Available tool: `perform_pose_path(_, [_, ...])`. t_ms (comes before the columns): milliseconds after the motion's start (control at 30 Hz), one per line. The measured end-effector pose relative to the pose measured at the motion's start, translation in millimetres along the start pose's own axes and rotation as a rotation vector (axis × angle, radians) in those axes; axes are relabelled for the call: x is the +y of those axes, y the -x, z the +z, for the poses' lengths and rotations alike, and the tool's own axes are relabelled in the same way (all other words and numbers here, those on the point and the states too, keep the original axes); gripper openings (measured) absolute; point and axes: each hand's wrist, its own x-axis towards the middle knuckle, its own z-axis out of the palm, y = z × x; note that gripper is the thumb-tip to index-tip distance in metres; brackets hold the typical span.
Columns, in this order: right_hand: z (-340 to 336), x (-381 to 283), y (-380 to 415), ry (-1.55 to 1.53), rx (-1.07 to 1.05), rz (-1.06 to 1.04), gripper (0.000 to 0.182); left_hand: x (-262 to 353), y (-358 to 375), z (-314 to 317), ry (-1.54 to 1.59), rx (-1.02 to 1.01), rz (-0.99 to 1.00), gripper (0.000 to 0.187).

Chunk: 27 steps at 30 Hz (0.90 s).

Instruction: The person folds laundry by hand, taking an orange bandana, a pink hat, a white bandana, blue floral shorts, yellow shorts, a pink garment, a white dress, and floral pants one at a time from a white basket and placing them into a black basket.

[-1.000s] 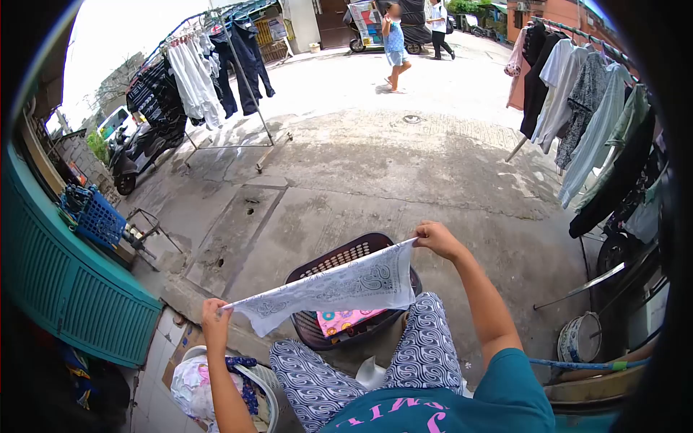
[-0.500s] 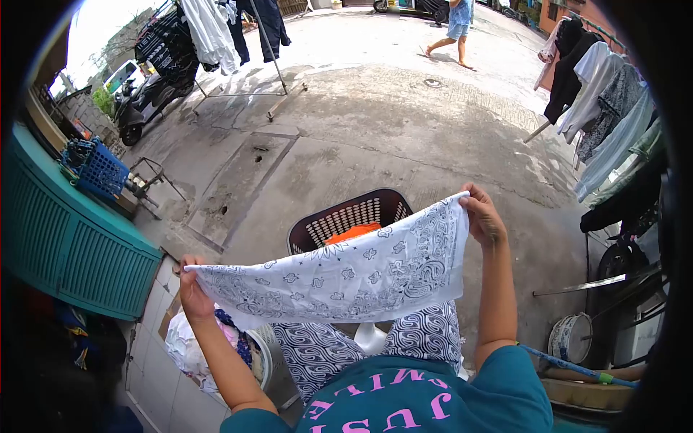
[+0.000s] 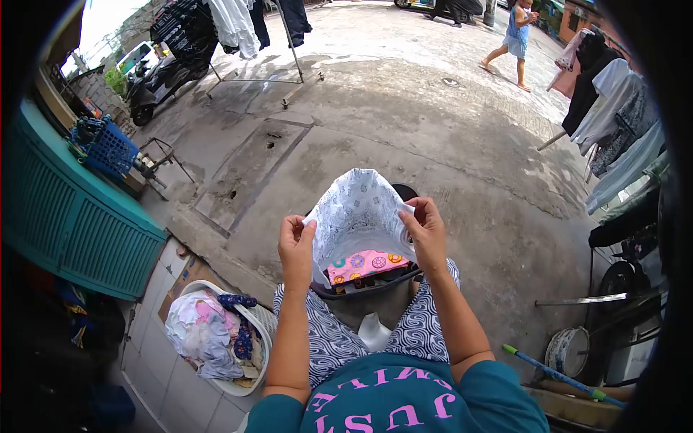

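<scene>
A white bandana [image 3: 354,206] with a dark paisley print hangs between my hands, bowed outward into a curve. My left hand [image 3: 296,249] pinches one corner, and my right hand [image 3: 426,234] pinches the opposite one. Beneath the cloth stands a dark laundry basket [image 3: 345,294], mostly hidden by it. Inside this basket lies a folded pink cloth [image 3: 367,265] with a doughnut print. To the left, a white basket [image 3: 266,322] holds a heap of crumpled clothes [image 3: 206,328].
Clothes hang on racks at the upper left [image 3: 234,29] and right [image 3: 613,94]. A blue crate [image 3: 112,150] sits by the teal shutters [image 3: 79,216]. A blue pole [image 3: 556,372] lies at right beside a round tub [image 3: 568,350]. A person [image 3: 516,40] walks in the background.
My hands have come closer together and the stretched bandana now bows outward. The pink cloth in the basket has come into view. The walking person appears further right.
</scene>
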Motion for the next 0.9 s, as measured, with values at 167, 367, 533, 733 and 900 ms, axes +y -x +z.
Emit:
perform_pose_path(167, [47, 13, 31, -0.032, -0.198, 0.027, 0.02, -2, 20, 35, -0.056, -0.214, -0.059, 0.013])
perform_pose_path(367, [50, 8, 40, -0.196, -0.307, 0.112, 0.022, 2, 25, 33, 0.131, -0.252, -0.037, 0.017])
perform_pose_path(533, [3, -2, -9, 0.582, -0.305, -0.541, 0.057, 13, 12, 13, 0.058, -0.449, -0.082, 0.02])
perform_pose_path(733, [-31, 52, -75, 0.875, -0.812, -0.1, 0.027, 9, -32, -12, 0.136, -0.519, -0.186, 0.017])
perform_pose_path(900, [-19, 55, -99, 1.013, -0.588, -0.252, 0.014, -60, -78, -36, -0.346, -0.404, -0.109, 0.012])
